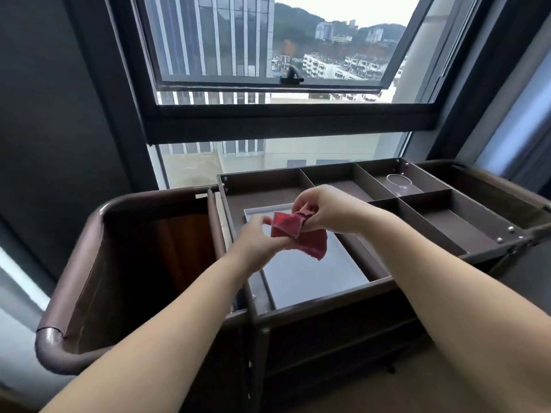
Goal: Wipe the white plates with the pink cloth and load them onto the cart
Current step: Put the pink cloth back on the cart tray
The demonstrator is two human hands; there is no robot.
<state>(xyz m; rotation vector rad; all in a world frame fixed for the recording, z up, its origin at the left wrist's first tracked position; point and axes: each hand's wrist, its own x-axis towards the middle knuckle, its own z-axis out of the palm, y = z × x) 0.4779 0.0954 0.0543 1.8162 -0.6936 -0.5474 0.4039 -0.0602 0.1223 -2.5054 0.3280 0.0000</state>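
1. The left hand (258,236) is closed around the lower left part of the pink cloth (301,234), thumb on top and fingers curled under the fabric.
2. The right hand (320,208) pinches the upper edge of the same cloth between thumb and bent fingers, knuckles turned toward the window.
3. The cloth is bunched and folded between the two hands, with a loose corner hanging down below the right hand. It is held in the air above the cart, not resting on anything.
4. Directly beneath the hands lies a white rectangular plate (310,281), flat in the large left compartment of the cart's top tray. Its raised rim shows along the far and left edges; the hands and cloth cover part of its far end.
5. The cart (328,296) is dark brown, and its top is split by dividers into several compartments.
6. A clear glass (399,184) sits in the far right compartment, well apart from the hands.
7. The other small compartments on the right show only their brown floors.
8. To the left of the tray hangs a deep brown bag (98,263) on a rounded frame, just beside the left forearm.
9. Behind the cart is a large window (268,84), its upper pane tilted open, with buildings and hills outside.
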